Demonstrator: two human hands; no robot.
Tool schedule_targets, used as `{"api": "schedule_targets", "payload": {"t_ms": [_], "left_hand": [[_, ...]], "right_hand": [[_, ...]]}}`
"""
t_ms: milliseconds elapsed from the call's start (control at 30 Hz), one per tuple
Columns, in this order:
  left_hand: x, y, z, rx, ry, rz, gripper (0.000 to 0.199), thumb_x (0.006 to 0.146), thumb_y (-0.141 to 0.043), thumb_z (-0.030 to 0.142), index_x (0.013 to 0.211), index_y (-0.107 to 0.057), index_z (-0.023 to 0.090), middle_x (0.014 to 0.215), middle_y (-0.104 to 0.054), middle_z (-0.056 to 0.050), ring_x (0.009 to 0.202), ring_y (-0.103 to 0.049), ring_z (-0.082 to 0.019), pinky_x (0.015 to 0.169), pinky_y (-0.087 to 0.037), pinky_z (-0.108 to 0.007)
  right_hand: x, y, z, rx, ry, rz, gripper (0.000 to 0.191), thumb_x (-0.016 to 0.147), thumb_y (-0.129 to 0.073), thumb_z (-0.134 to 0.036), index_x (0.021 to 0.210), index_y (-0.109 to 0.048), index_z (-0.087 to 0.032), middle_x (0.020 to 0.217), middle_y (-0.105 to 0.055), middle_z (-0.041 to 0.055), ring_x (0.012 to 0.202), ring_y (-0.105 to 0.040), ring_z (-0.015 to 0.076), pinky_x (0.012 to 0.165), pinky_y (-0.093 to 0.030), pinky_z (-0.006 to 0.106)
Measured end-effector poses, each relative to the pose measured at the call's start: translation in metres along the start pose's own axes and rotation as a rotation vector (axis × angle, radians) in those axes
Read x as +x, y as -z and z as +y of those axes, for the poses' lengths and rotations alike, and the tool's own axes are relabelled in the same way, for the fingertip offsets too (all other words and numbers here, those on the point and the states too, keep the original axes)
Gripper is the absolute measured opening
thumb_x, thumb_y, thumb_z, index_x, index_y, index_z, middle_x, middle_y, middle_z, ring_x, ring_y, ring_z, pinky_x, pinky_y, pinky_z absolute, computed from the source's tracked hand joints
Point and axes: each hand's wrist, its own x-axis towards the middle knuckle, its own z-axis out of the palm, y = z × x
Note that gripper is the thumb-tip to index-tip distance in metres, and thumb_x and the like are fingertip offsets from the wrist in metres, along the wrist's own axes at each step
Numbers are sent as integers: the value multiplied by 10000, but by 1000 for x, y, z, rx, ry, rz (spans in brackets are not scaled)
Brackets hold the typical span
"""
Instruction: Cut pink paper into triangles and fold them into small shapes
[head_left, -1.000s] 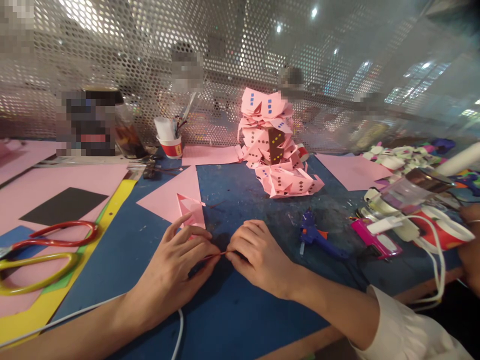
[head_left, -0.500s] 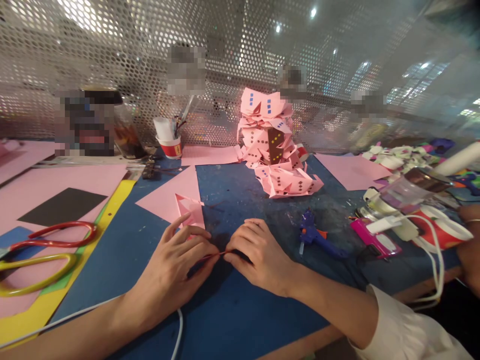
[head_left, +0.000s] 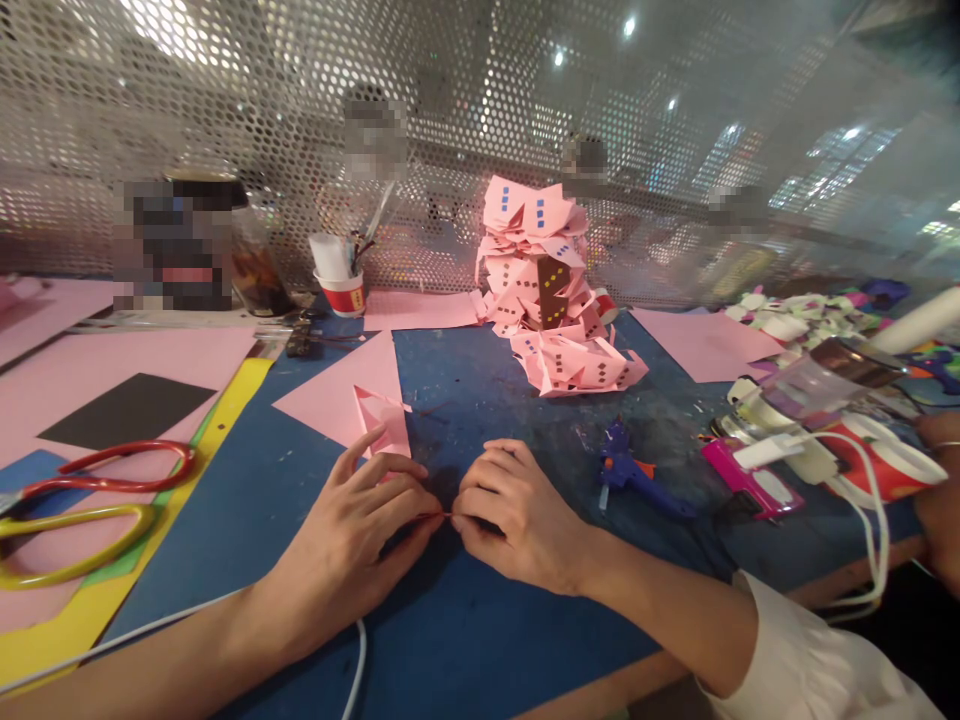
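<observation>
My left hand (head_left: 369, 530) and my right hand (head_left: 517, 515) face each other low over the blue tabletop (head_left: 442, 640). Thumb and fingers of both are closed on a small piece of pink paper (head_left: 449, 515); only a thin edge shows between the fingertips, the remainder hidden. Just beyond my left fingers lies a folded pink paper piece (head_left: 379, 412) on a flat pink sheet (head_left: 337, 395). Further back stands a stacked pink paper structure (head_left: 534, 270) with blue, brown and yellow squares. A similar low pink piece (head_left: 574, 362) sits in front of it.
To the right lie a blue glue gun (head_left: 637, 475), a magenta device (head_left: 754, 480) and a tipped red cup (head_left: 874, 455). Scissors (head_left: 127, 465) rest on coloured paper at left. A white cable (head_left: 360, 660) passes under my left arm. A metal mesh (head_left: 435, 80) rises behind.
My fingertips have come slightly closer together, and less of the pink paper shows between them. Everything else on the table stays in place.
</observation>
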Motion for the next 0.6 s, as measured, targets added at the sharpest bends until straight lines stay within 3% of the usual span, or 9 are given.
{"api": "schedule_targets", "payload": {"t_ms": [400,600], "left_hand": [[2,4,0,4,19,7,104,927,-636,141,953,-684,230,907,-734,6,1011,-647,-188,1177,-319,-510],[1,4,-1,7,17,0,99,931,-638,151,960,-685,233,921,-739,4,1017,-645,-188,1177,-317,-514]], "right_hand": [[0,-2,4,12,-66,-18,199,1028,-555,-337,960,-660,-183,915,-706,22,923,-604,168,1039,-371,395],[0,-2,4,11,-39,-25,176,1028,-547,-284,937,-669,-195,894,-697,17,926,-596,172,1043,-367,403]]}}
